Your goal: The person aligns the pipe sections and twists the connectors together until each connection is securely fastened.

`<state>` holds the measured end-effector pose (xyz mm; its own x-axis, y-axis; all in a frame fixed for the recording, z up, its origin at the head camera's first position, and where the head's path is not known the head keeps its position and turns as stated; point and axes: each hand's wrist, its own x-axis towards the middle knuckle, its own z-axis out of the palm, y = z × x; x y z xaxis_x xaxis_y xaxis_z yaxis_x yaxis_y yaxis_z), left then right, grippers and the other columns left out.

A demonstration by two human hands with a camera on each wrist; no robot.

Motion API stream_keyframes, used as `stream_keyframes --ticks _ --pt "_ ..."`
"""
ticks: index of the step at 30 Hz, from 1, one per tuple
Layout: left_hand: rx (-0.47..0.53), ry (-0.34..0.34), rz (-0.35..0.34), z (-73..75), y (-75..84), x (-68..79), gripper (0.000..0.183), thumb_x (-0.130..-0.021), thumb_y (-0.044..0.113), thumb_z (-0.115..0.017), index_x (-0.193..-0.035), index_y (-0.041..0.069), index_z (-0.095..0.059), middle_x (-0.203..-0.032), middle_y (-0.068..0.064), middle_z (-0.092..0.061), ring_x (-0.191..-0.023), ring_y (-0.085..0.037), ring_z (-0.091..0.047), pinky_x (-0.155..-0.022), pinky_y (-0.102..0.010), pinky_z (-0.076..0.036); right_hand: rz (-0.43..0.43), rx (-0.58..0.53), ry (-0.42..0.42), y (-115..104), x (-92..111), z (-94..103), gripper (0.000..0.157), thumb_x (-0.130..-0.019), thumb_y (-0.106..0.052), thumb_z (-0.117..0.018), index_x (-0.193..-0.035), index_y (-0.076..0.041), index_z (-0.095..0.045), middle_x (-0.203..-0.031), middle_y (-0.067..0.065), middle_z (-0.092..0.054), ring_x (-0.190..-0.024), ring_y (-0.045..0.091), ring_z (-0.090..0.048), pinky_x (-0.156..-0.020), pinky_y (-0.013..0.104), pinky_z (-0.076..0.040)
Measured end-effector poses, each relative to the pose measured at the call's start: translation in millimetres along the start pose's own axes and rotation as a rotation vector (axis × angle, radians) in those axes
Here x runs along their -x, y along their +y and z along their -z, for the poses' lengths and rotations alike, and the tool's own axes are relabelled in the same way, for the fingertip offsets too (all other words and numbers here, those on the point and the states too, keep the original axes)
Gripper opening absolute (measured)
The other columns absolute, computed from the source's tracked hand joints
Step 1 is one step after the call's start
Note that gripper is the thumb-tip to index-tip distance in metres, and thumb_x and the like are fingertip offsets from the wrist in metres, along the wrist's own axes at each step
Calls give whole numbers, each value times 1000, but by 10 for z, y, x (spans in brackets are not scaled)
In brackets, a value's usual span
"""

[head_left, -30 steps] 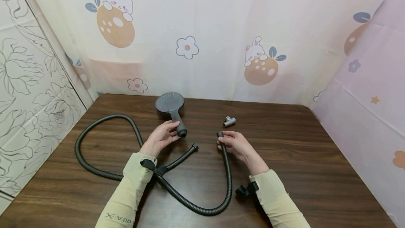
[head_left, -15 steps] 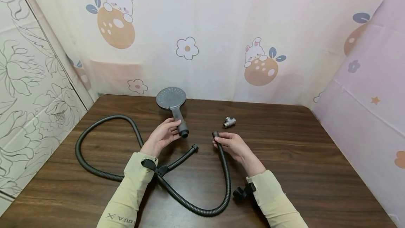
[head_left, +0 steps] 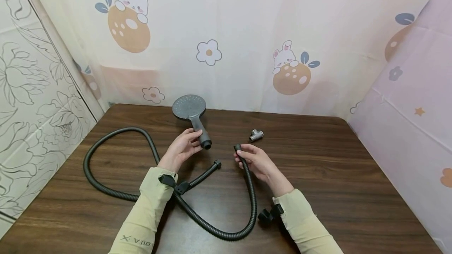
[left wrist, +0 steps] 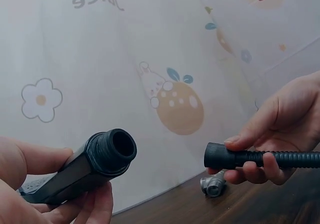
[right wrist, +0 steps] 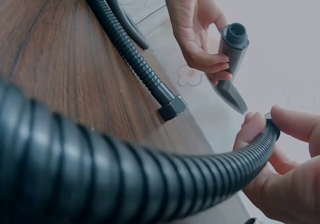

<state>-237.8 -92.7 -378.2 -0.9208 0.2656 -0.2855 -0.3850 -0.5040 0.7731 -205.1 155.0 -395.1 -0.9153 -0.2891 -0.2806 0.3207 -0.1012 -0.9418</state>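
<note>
Grips the shower head [head_left: 189, 107] by its handle [head_left: 197, 124] in the left hand [head_left: 181, 149], above the tabletop [head_left: 335, 156]; pinches the hose [head_left: 229, 236] near its collar [left wrist: 218, 157] in the right hand [head_left: 261, 164], apart from it. Could cross-thread if joined tilted, or slip under the hose's drag.

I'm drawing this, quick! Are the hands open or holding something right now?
Left hand: holding the grey, round-faced, plastic-looking shower head.
Right hand: holding the black, ribbed, bendy hose near one end.
</note>
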Motion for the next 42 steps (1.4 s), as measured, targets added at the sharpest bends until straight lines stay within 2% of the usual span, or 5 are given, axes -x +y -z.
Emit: stream_keyframes --ticks 8,14,21,27,42 --pt "30 5 -5 -26 10 -29 56 -96 7 -40 -143 10 -12 -146 -17 -21 -129 -32 -29 -105 -44 -27 6 5 2 -27 39 -89 39 -91 -10 -53 -126 4 -41 -96 9 -62 -71 9 -55 -58 18 -45" --pt "65 14 3 -45 10 -49 55 -96 6 -40 -143 10 -13 -146 -17 -21 -130 -31 -28 -106 -44 -25 25 30 -3 -43 48 -180 40 -90 -11 -56 -124 9 -45 -92 6 -63 -71 8 -55 -57 16 -44" --pt "88 45 -15 -114 8 -37 58 -94 6 -44 -143 11 -14 -145 -16 -24 -130 -32 -30 -106 -45 -25 59 51 -17 -17 47 -243 36 -89 -12 -58 -120 4 -49 -87 2 -64 -70 9 -54 -56 18 -43" --pt "56 52 -27 -161 2 -43 57 -94 4 -44 -142 10 -15 -144 -19 -24 -129 -34 -32 -106 -46 -26 80 83 -22 3 48 -281 31 -90 -13 -56 -118 -1 -50 -84 1 -64 -64 9 -50 -53 18 -40" --pt "40 75 -49 -157 21 -69 60 -92 1 -46 -142 11 -15 -143 -22 -25 -129 -34 -33 -105 -48 -25 132 205 0 -96 35 -313 27 -90 -12 -57 -111 1 -47 -83 1 -64 -63 11 -48 -54 20 -40"
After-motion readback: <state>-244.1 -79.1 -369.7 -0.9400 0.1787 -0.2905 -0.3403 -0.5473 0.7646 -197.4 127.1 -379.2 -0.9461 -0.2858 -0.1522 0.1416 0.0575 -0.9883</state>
